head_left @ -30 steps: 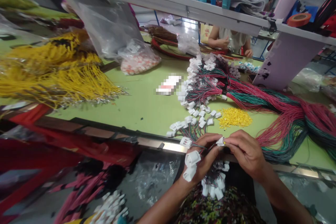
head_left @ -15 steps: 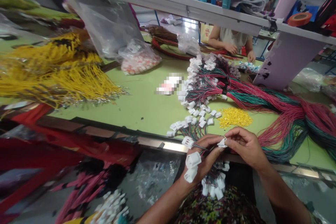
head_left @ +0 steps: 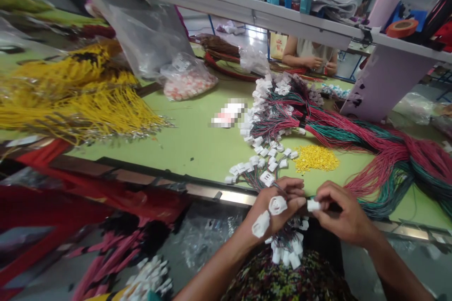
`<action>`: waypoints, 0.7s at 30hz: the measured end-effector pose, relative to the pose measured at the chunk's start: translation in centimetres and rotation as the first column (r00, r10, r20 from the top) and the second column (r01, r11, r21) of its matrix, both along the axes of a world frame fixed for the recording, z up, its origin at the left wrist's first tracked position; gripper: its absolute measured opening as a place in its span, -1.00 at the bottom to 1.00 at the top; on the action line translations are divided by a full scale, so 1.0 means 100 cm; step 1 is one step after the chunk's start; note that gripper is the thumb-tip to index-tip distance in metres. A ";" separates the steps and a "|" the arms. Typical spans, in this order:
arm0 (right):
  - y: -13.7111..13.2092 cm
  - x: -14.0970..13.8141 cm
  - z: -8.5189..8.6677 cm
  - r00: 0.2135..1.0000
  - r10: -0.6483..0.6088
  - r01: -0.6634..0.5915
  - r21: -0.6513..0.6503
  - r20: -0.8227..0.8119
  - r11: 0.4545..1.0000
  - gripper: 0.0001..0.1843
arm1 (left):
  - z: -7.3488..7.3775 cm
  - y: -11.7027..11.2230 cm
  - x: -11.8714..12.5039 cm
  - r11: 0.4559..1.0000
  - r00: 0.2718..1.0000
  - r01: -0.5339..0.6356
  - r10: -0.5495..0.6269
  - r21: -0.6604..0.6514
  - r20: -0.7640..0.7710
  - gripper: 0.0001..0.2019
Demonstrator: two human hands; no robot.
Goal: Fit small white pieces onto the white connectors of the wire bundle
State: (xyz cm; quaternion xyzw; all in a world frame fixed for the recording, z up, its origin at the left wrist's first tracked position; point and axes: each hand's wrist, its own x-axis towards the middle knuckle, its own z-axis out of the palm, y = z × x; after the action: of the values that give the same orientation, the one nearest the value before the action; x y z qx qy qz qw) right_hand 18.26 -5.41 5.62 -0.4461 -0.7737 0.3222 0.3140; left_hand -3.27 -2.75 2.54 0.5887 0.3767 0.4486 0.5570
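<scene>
Over the table's front edge, my right hand (head_left: 341, 214) pinches a small white plug connector (head_left: 313, 205) between thumb and fingers. My left hand (head_left: 282, 204) is closed round thin dark wires, its thumb tip close to that connector. White connectors (head_left: 278, 205) on these wires stick out over the back of the left hand and wrist. Below the hands, more white connectors (head_left: 291, 249) hang in a cluster above my lap. A pile of small yellow pieces (head_left: 318, 158) lies just beyond my hands, beside a large bundle of red and green wires (head_left: 353, 131) with white connector ends.
Yellow cables (head_left: 88, 89) cover the table's left side. A clear bag of orange and white pieces (head_left: 190, 77) lies behind. A shelf (head_left: 254, 14) spans the table, its purple-grey support (head_left: 384, 80) at the right. Across the table, a co-worker's hands (head_left: 319, 63) are busy.
My right hand has moved slightly right and down with the white connector, away from the left fingertips. The left hand has turned, and its connectors have shifted right. The co-worker's hands have come closer together.
</scene>
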 end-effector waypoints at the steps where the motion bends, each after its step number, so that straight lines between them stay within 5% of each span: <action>1: -0.006 0.004 -0.003 0.995 0.049 -0.049 -0.004 0.089 0.999 -0.84 | 0.003 0.001 -0.002 1.000 1.000 -0.008 0.007 -0.015 -0.015 -0.69; 6: -0.025 0.010 -0.016 0.924 0.258 -0.261 -0.026 0.283 0.965 -0.86 | 0.021 0.001 0.001 0.999 0.986 0.028 -0.024 0.023 -0.164 -0.66; 9: -0.019 0.001 -0.008 0.986 0.132 -0.141 0.085 0.105 0.986 -0.87 | 0.028 0.000 0.010 0.997 0.973 0.048 -0.033 0.060 -0.230 -0.60; 13: -0.005 -0.022 0.019 0.983 0.041 0.007 0.266 -0.177 0.964 -0.59 | 0.024 0.002 0.017 0.987 0.957 0.068 -0.022 0.148 -0.291 -0.68; 18: 0.008 -0.037 0.029 0.963 0.164 -0.100 0.281 -0.212 0.954 -0.72 | 0.013 -0.001 0.014 0.973 0.986 0.034 0.005 0.228 -0.166 -0.96; 21: 0.008 -0.029 0.013 0.958 0.023 0.044 0.224 -0.287 0.974 -0.79 | 0.004 -0.007 0.011 0.996 1.000 -0.022 0.021 0.085 0.012 -0.75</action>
State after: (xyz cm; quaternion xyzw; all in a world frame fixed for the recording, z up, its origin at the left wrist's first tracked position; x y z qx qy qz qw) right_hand 15.34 -4.63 6.92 -0.3596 -0.7492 0.2913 0.4740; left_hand -2.14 -3.50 2.98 0.6054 0.3606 0.4734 0.5286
